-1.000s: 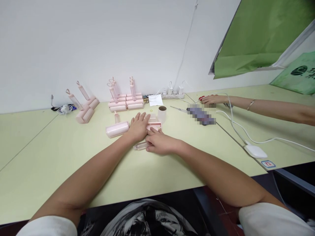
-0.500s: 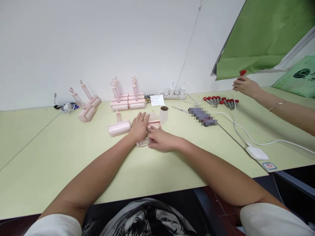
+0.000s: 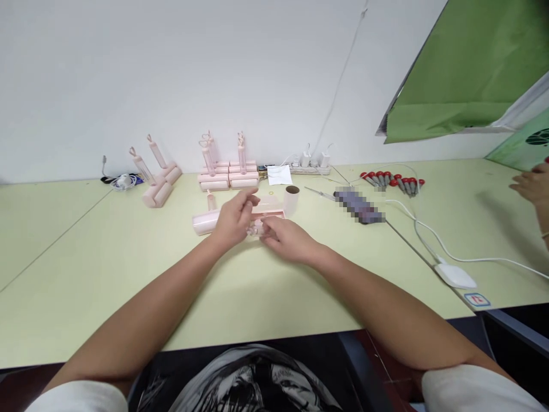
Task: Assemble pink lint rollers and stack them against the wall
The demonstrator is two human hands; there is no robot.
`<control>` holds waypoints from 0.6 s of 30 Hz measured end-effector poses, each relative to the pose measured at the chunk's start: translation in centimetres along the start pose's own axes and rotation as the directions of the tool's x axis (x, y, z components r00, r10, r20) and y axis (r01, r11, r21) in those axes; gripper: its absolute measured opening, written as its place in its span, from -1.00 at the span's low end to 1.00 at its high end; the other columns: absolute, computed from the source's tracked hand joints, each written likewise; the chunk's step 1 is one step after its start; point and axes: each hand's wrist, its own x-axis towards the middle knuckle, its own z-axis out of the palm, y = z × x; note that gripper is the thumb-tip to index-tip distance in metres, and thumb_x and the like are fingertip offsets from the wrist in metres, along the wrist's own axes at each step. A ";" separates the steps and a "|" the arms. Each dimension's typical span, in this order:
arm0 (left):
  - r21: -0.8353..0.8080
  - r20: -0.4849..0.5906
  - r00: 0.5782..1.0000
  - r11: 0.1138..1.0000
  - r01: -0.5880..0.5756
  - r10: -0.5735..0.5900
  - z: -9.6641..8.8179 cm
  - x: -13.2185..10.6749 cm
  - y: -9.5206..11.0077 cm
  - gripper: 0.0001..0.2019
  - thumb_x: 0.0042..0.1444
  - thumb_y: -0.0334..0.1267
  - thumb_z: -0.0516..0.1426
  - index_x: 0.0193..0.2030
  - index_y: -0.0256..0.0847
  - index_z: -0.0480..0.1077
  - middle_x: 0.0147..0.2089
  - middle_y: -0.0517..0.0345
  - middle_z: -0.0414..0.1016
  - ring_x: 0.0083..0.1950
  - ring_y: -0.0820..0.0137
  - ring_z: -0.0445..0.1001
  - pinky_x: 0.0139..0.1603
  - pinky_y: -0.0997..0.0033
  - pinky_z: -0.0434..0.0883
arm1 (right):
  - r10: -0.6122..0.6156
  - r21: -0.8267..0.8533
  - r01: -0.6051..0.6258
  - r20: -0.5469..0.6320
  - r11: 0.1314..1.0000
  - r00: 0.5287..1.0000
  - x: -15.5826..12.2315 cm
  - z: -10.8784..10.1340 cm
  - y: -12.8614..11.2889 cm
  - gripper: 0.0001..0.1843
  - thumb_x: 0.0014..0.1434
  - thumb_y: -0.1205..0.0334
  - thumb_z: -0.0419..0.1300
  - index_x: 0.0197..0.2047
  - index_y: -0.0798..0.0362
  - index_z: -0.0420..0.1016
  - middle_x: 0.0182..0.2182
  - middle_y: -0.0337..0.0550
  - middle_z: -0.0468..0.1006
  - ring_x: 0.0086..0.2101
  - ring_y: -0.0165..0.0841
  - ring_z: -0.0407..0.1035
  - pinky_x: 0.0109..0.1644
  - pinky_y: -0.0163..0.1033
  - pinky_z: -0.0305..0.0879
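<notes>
My left hand (image 3: 231, 222) is raised over the table, fingers loosely bent to the right and apart, with nothing visible in its grip. My right hand (image 3: 288, 237) closes its fingers on a clear plastic handle (image 3: 256, 229), partly hidden by the fingers. Just behind the hands lies an open pink lint roller case (image 3: 277, 214). A closed pink lint roller (image 3: 205, 222) lies by my left hand, its short handle (image 3: 211, 201) pointing back. Beyond my right hand a white roll with a brown core (image 3: 291, 200) stands upright.
Several pink lint rollers (image 3: 214, 182) with upright handles stand along the wall, others (image 3: 158, 191) farther left. A power strip (image 3: 315, 170), blurred-out object (image 3: 359, 207), red-topped grey tools (image 3: 412, 186) and a white cable (image 3: 458, 260) lie rightward. Another person's hand (image 3: 534, 184) is at the right edge.
My left hand has lifted off the pink case and turned, its fingers now bent. My right hand has shifted slightly with the clear handle. The other person's hand has moved right and down.
</notes>
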 end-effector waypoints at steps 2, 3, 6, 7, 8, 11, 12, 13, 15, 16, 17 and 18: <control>-0.127 -0.016 0.998 0.990 0.052 -0.055 -1.3 -1.3 0.9 -0.64 0.37 -0.16 -0.13 0.15 -0.21 0.31 -0.11 0.02 0.54 -0.19 0.36 0.55 -0.22 0.33 0.50 | 0.048 0.025 -0.048 -0.016 0.999 0.999 -0.1 -0.1 -0.2 -0.88 0.26 0.18 0.09 -0.28 0.04 0.29 -0.36 -0.17 0.45 -0.38 -0.33 0.29 -0.35 -0.26 0.09; -0.121 -0.014 0.999 0.992 0.029 -0.031 -1.9 -2.0 1.3 -0.64 0.37 -0.14 -0.13 0.12 -0.20 0.34 -0.11 0.03 0.54 -0.22 0.37 0.54 -0.25 0.35 0.49 | 0.066 0.042 -0.065 -0.006 0.997 0.998 -0.1 -0.2 -0.3 -0.86 0.25 0.15 0.11 -0.28 0.04 0.30 -0.40 -0.20 0.44 -0.40 -0.35 0.28 -0.37 -0.27 0.06; 0.084 0.100 0.988 0.989 -0.123 0.115 -3.1 -3.6 2.1 -0.70 0.34 -0.13 -0.03 0.01 -0.20 0.41 -0.06 -0.01 0.52 -0.07 0.30 0.49 -0.06 0.28 0.44 | 0.101 0.148 -0.107 0.048 0.983 0.994 -0.3 -0.1 -0.7 -0.82 0.21 0.11 0.17 -0.25 0.03 0.34 -0.51 -0.30 0.37 -0.47 -0.40 0.24 -0.40 -0.30 0.03; 0.152 0.168 0.977 0.976 -0.159 0.133 -3.4 -3.9 2.2 -0.71 0.31 -0.12 0.01 0.00 -0.20 0.43 -0.06 -0.02 0.52 -0.03 0.27 0.48 -0.02 0.25 0.42 | 0.106 0.209 -0.117 0.065 0.971 0.992 -0.3 -0.1 -0.9 -0.81 0.19 0.09 0.19 -0.24 0.03 0.36 -0.53 -0.33 0.35 -0.49 -0.42 0.23 -0.41 -0.31 0.03; 0.201 0.239 0.963 0.964 -0.175 0.125 -3.6 -4.1 2.2 -0.70 0.29 -0.09 0.04 0.00 -0.20 0.43 -0.06 -0.01 0.52 -0.02 0.25 0.47 -0.02 0.24 0.41 | 0.108 0.285 -0.129 0.089 0.950 0.990 -0.3 0.0 -1.0 -0.80 0.18 0.08 0.21 -0.24 0.03 0.38 -0.55 -0.35 0.33 -0.50 -0.44 0.21 -0.43 -0.32 0.03; 0.271 0.380 0.925 0.953 -0.138 0.025 -4.1 -3.8 1.9 -0.65 0.26 0.02 0.07 0.00 -0.17 0.44 -0.08 0.04 0.55 -0.09 0.25 0.50 -0.11 0.27 0.39 | 0.115 0.531 -0.209 0.205 0.821 0.972 -0.2 -0.2 -1.0 -0.77 0.14 0.08 0.25 -0.21 0.03 0.43 -0.55 -0.36 0.37 -0.56 -0.49 0.16 -0.49 -0.35 0.03; 0.281 0.388 0.922 0.953 -0.114 -0.004 -4.4 -3.6 1.7 -0.64 0.25 0.04 0.07 -0.02 -0.16 0.45 -0.10 0.06 0.56 -0.12 0.26 0.50 -0.15 0.29 0.39 | 0.127 0.595 -0.252 0.245 0.763 0.961 -0.1 -0.3 -0.9 -0.75 0.15 0.06 0.25 -0.18 0.04 0.44 -0.53 -0.34 0.43 -0.59 -0.51 0.14 -0.52 -0.36 0.02; 0.290 0.377 0.926 0.953 -0.090 -0.028 -4.6 -3.4 1.5 -0.65 0.25 0.05 0.07 -0.04 -0.16 0.45 -0.12 0.08 0.56 -0.14 0.27 0.51 -0.16 0.31 0.38 | 0.142 0.650 -0.291 0.273 0.702 0.952 0.0 -0.4 -0.8 -0.71 0.16 0.02 0.23 -0.15 0.04 0.45 -0.50 -0.31 0.48 -0.63 -0.53 0.11 -0.56 -0.36 0.01; 0.311 0.310 0.949 0.950 -0.037 -0.064 -5.2 -3.1 1.0 -0.66 0.24 0.04 0.08 -0.07 -0.17 0.45 -0.15 0.10 0.56 -0.17 0.29 0.50 -0.18 0.33 0.37 | 0.195 0.745 -0.349 0.290 0.569 0.937 0.2 -0.8 -0.3 -0.63 0.21 -0.09 0.17 -0.13 0.04 0.45 -0.47 -0.26 0.53 -0.70 -0.55 0.04 -0.64 -0.35 -0.04; 0.320 0.265 0.961 0.947 -0.012 -0.078 -5.5 -2.9 0.8 -0.67 0.23 0.03 0.08 -0.08 -0.17 0.44 -0.16 0.11 0.56 -0.18 0.30 0.50 -0.19 0.34 0.37 | 0.226 0.786 -0.366 0.290 0.499 0.930 0.3 -1.0 0.0 -0.59 0.23 -0.14 0.14 -0.15 0.05 0.44 -0.49 -0.26 0.52 -0.72 -0.56 0.01 -0.67 -0.35 -0.06; 0.327 0.222 0.971 0.945 0.010 -0.087 -5.8 -2.8 0.6 -0.67 0.23 0.02 0.09 -0.08 -0.18 0.44 -0.17 0.11 0.55 -0.18 0.31 0.50 -0.19 0.35 0.37 | 0.255 0.817 -0.379 0.292 0.435 0.922 0.4 -1.1 0.2 -0.57 0.23 -0.18 0.12 -0.19 0.06 0.44 -0.54 -0.27 0.49 -0.74 -0.56 -0.02 -0.69 -0.35 -0.07; 0.330 0.189 0.978 0.944 0.025 -0.092 -6.0 -2.8 0.4 -0.68 0.23 0.01 0.09 -0.08 -0.18 0.44 -0.16 0.11 0.55 -0.18 0.31 0.50 -0.18 0.35 0.37 | 0.279 0.836 -0.394 0.302 0.383 0.912 0.5 -1.2 0.4 -0.56 0.22 -0.19 0.13 -0.25 0.06 0.42 -0.60 -0.30 0.44 -0.74 -0.56 -0.04 -0.70 -0.36 -0.08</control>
